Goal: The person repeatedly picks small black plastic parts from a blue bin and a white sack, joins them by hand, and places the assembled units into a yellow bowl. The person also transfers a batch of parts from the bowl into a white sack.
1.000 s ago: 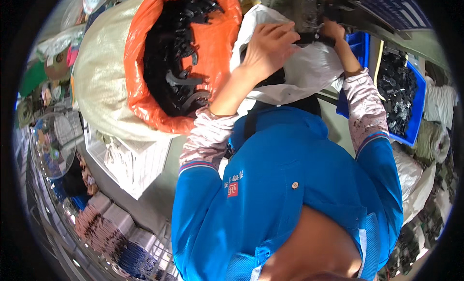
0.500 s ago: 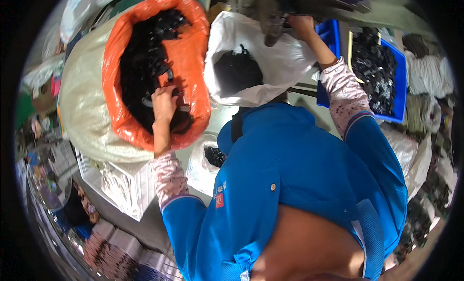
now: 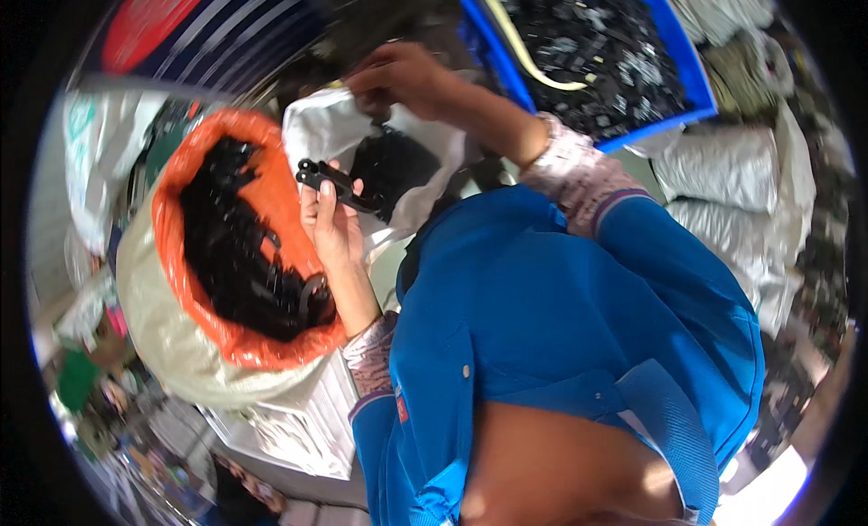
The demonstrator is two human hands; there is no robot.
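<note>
My left hand (image 3: 333, 230) is closed on a black plastic part (image 3: 339, 184), elongated with a rounded end that shows a hole. Fingers and thumb grip it at the near rim of a white bag (image 3: 425, 199), in whose mouth a dark heap (image 3: 393, 164) shows. Over the far side of that bag is my right hand (image 3: 402, 79), its fingers bent downward and smeared by motion. Whether it holds anything cannot be made out. To the left, a big sack with an orange liner (image 3: 172, 232) contains a mass of black plastic parts (image 3: 226, 246).
A blue crate (image 3: 703, 97) of small black pieces stands at the far right, with a pale curved strip (image 3: 520, 56) across it. White sacks (image 3: 719, 169) lie beside it. A white slatted basket (image 3: 307, 427) is below the orange-lined sack. A dark striped panel (image 3: 240, 29) rises at the far left.
My left hand has come out of the orange-lined sack with a black part and moved right to the white bag. My right hand has moved left over that bag. The view has swung.
</note>
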